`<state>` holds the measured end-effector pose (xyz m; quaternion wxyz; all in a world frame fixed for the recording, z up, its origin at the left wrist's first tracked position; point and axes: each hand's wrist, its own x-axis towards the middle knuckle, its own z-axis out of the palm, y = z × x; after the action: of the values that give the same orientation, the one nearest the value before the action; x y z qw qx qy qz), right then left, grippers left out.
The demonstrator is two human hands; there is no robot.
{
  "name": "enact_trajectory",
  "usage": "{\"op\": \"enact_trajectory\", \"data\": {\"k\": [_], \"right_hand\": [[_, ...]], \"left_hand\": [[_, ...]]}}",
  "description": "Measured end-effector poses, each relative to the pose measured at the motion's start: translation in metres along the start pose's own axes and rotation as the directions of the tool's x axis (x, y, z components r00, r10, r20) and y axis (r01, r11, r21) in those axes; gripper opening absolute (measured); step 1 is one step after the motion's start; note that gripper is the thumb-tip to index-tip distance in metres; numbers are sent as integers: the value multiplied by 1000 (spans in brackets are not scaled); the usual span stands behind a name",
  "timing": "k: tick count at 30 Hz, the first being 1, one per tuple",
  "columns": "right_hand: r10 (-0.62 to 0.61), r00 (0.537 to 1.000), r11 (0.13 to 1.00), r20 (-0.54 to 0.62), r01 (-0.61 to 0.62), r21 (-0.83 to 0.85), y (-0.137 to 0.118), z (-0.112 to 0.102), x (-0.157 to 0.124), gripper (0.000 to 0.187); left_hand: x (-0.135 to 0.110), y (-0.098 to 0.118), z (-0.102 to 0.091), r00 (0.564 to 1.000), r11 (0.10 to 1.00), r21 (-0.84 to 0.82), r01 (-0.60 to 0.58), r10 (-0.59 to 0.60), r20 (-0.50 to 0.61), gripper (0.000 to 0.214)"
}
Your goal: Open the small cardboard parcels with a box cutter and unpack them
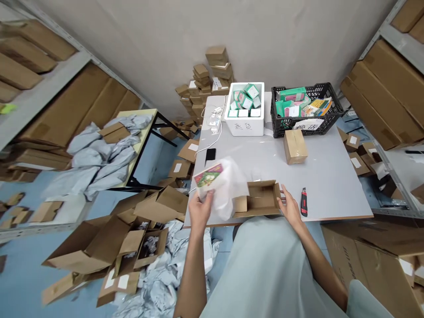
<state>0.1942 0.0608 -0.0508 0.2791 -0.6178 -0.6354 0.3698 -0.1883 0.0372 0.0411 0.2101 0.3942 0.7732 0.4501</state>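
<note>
My left hand [201, 210] is closed on a colourful printed card [208, 175] and a white translucent wrap [228, 192], both raised above the table's near left part. What the wrap encloses, if anything, cannot be made out. Beside the wrap, an open cardboard box [263, 197] lies at the front edge, its inside visible and a flap folded out to the left. My right hand [289, 205] rests with fingers apart against the right end of this box. Just right of that hand is a red and black utility knife [304, 202].
Toward the table's back stand a white foam bin [247, 125] and a black crate [308, 126], both holding small green boxes. A closed carton [295, 147] and a phone [210, 154] lie nearer. Opened cartons [96, 238] and grey bags [159, 287] cover the floor at left.
</note>
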Motion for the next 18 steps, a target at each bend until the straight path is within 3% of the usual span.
{"op": "enact_trajectory", "data": {"k": [3, 6, 9, 11, 14, 18], "right_hand": [[108, 993, 993, 55, -104, -62, -1, 4, 9, 66], [127, 982, 980, 137, -104, -167, -1, 2, 17, 41], [142, 987, 975, 80, -125, -181, 4, -7, 23, 43], [164, 986, 978, -12, -165, -127, 8, -14, 27, 48], [212, 967, 976, -140, -202, 83, 12, -19, 39, 58], [261, 944, 942, -203, -202, 270, 6, -4, 74, 63]], "left_hand": [[14, -38, -9, 977, 980, 54, 192, -186, -106, 55], [15, -70, -2, 945, 937, 131, 324, -315, -84, 45], [6, -90, 14, 927, 916, 143, 375, -375, -29, 35], [-2, -98, 25, 919, 913, 128, 388, -393, 19, 31], [-12, -102, 44, 909, 914, 75, 400, -406, 99, 31], [-22, -100, 76, 882, 899, -35, 437, -420, 214, 33]]}}
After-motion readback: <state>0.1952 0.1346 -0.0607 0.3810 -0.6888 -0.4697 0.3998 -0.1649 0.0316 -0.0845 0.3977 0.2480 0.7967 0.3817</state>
